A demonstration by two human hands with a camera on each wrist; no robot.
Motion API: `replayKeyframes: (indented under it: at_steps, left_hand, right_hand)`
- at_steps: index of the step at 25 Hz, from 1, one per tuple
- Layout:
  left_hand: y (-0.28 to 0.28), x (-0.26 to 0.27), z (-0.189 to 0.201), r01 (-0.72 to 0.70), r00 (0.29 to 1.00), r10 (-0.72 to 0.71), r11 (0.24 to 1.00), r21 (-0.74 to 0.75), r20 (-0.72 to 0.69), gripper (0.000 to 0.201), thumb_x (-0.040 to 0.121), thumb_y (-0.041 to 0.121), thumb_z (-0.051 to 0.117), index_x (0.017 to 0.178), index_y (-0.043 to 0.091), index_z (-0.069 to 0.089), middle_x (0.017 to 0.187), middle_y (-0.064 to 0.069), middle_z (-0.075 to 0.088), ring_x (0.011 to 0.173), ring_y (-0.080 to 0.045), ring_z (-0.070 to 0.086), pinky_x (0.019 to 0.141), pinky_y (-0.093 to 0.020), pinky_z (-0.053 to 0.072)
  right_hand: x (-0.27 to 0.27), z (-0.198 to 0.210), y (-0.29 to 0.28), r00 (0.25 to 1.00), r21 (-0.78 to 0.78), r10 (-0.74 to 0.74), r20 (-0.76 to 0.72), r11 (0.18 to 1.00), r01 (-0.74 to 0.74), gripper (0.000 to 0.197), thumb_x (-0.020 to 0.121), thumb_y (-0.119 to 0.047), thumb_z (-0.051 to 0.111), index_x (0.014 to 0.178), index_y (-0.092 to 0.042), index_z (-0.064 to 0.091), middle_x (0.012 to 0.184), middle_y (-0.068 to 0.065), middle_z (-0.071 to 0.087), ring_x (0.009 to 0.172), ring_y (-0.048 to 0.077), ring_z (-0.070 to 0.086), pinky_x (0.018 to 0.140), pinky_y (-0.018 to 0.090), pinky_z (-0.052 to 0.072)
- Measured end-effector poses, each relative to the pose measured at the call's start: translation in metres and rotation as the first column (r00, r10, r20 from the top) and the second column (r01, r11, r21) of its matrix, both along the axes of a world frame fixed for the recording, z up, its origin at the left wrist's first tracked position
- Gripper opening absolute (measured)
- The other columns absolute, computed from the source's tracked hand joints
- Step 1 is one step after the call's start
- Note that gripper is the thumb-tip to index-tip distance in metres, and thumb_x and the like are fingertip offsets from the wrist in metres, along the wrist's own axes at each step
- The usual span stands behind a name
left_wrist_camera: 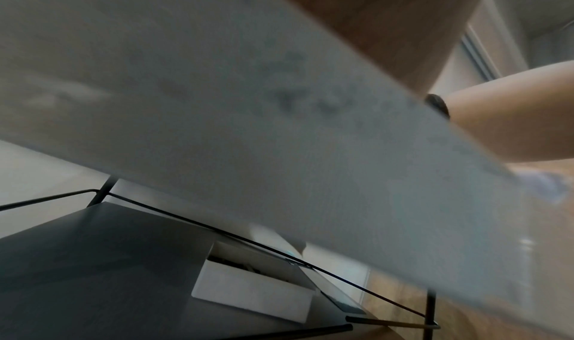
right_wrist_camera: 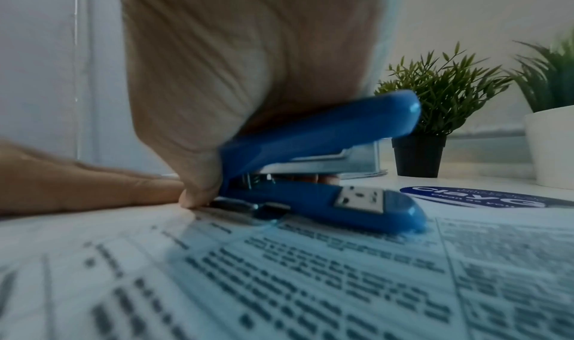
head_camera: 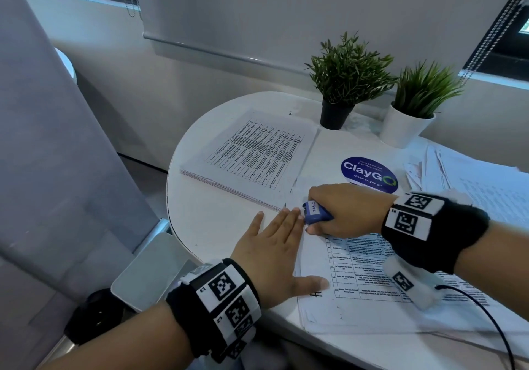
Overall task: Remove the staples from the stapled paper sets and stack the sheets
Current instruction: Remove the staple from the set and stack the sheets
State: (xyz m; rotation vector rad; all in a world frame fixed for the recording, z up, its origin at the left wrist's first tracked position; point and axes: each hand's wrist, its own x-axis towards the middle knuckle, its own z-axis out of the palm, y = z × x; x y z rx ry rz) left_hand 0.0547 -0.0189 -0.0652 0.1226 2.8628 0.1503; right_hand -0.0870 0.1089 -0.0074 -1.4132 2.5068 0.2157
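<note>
Left hand [head_camera: 273,248] flat, fingers straight, pinning set [head_camera: 357,281] just left of stapler [head_camera: 316,212]. Right hand [head_camera: 342,209] wrapped round stapler, rear tip dug in at set's top corner. Stack [head_camera: 252,152] beyond. Risks: corner tearing if levered hard; tip slipping into left fingertips.

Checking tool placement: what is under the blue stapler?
The blue stapler rests on the printed paper set, gripped by the right hand. Any staple beneath its rear end is hidden.

Pale wall [head_camera: 257,12] with lowered roller blind [head_camera: 229,52], round white table [head_camera: 200,221], possibly wooden floor [left_wrist_camera: 388,291] below.
</note>
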Motion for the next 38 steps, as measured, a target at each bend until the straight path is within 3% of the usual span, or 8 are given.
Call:
replayKeyframes:
  at_steps: [9, 13, 15, 21, 27, 34, 36, 38]
  left_hand:
    - [0.0, -0.003, -0.002, 0.006, 1.0, -0.006, 1.0, -0.004, -0.015, 0.11, 0.072, 0.088, 0.01, 0.15, 0.018, -0.024, 0.159, 0.002, -0.025, 0.145, -0.011, -0.025, 0.12, -0.047, -0.01]
    - [0.001, -0.001, -0.002, -0.001, 1.0, 0.001, 1.0, -0.014, -0.008, 0.111, 0.07, 0.087, 0.007, 0.15, 0.016, -0.023, 0.159, 0.002, -0.026, 0.144, -0.011, -0.027, 0.12, -0.047, -0.01]
    - [0.001, 0.0, -0.003, 0.001, 1.0, -0.001, 1.0, -0.017, -0.02, 0.109, 0.073, 0.085, 0.009, 0.151, 0.015, -0.02, 0.159, 0.001, -0.026, 0.144, -0.012, -0.027, 0.12, -0.048, -0.01]
    - [0.0, 0.004, 0.001, 0.043, 0.998, -0.042, 0.999, 0.009, -0.038, 0.083, 0.082, 0.079, 0.015, 0.146, 0.025, 0.019, 0.16, -0.005, -0.022, 0.146, -0.019, -0.026, 0.118, -0.054, -0.009]
    - [-0.001, 0.0, 0.001, 0.085, 0.996, -0.085, 0.996, -0.017, -0.016, 0.081, 0.08, 0.079, 0.011, 0.139, 0.026, 0.022, 0.16, -0.014, -0.017, 0.147, -0.026, -0.022, 0.117, -0.056, -0.008]
    - [-0.001, 0.002, -0.001, 0.074, 0.993, -0.07, 0.996, 0.041, -0.094, 0.079, 0.08, 0.079, 0.015, 0.139, 0.027, 0.025, 0.161, -0.008, -0.016, 0.148, -0.023, -0.019, 0.118, -0.054, -0.008]
    - [-0.004, 0.004, -0.004, 0.054, 0.99, -0.032, 0.987, 0.152, -0.14, 0.078, 0.081, 0.078, 0.018, 0.14, 0.029, 0.03, 0.163, 0.002, -0.003, 0.15, -0.016, -0.012, 0.12, -0.05, -0.005]
    - [-0.008, 0.006, -0.005, -0.011, 0.967, 0.127, 0.889, 0.458, -0.222, 0.061, 0.087, 0.067, 0.033, 0.131, 0.027, 0.045, 0.153, 0.009, 0.034, 0.145, -0.011, 0.023, 0.12, -0.041, 0.016]
  right_hand:
    - [0.01, -0.007, 0.013, 0.829, -0.081, 0.402, -0.389, 0.882, -0.465, 0.028, 0.082, -0.041, 0.065, 0.095, -0.017, 0.056, 0.08, -0.003, 0.061, 0.067, 0.018, 0.057, 0.063, 0.03, 0.045]
    - [0.013, 0.001, 0.006, 0.992, -0.083, 0.088, -0.089, 0.992, -0.095, 0.038, 0.09, -0.053, 0.055, 0.104, -0.019, 0.044, 0.088, -0.005, 0.057, 0.073, 0.016, 0.056, 0.061, 0.027, 0.039]
    - [0.008, 0.005, -0.002, 0.995, -0.001, -0.084, 0.05, 0.996, 0.085, 0.038, 0.089, -0.052, 0.058, 0.101, -0.019, 0.043, 0.087, -0.005, 0.053, 0.071, 0.011, 0.052, 0.058, 0.025, 0.037]
    - [-0.003, 0.008, -0.022, 0.977, 0.129, -0.171, 0.13, 0.98, 0.154, 0.04, 0.084, -0.047, 0.066, 0.1, -0.012, 0.054, 0.098, 0.004, 0.062, 0.087, 0.021, 0.061, 0.076, 0.036, 0.049]
    - [-0.01, 0.009, -0.032, 0.942, 0.229, -0.293, 0.164, 0.94, 0.253, 0.036, 0.082, -0.049, 0.069, 0.088, -0.016, 0.054, 0.088, 0.001, 0.061, 0.075, 0.018, 0.053, 0.072, 0.034, 0.044]
    - [-0.006, 0.014, -0.039, 0.921, 0.251, -0.348, 0.174, 0.92, 0.3, 0.044, 0.085, -0.05, 0.065, 0.103, -0.01, 0.063, 0.088, 0.001, 0.063, 0.074, 0.017, 0.055, 0.063, 0.027, 0.041]
    - [-0.005, 0.013, -0.032, 0.924, 0.204, -0.335, 0.184, 0.933, 0.297, 0.045, 0.086, -0.049, 0.064, 0.103, -0.008, 0.063, 0.087, 0.002, 0.061, 0.073, 0.018, 0.053, 0.065, 0.029, 0.04]
    - [-0.003, 0.01, -0.024, 0.93, 0.139, -0.313, 0.192, 0.947, 0.29, 0.04, 0.085, -0.048, 0.063, 0.095, -0.01, 0.06, 0.084, 0.002, 0.059, 0.074, 0.019, 0.053, 0.067, 0.03, 0.041]
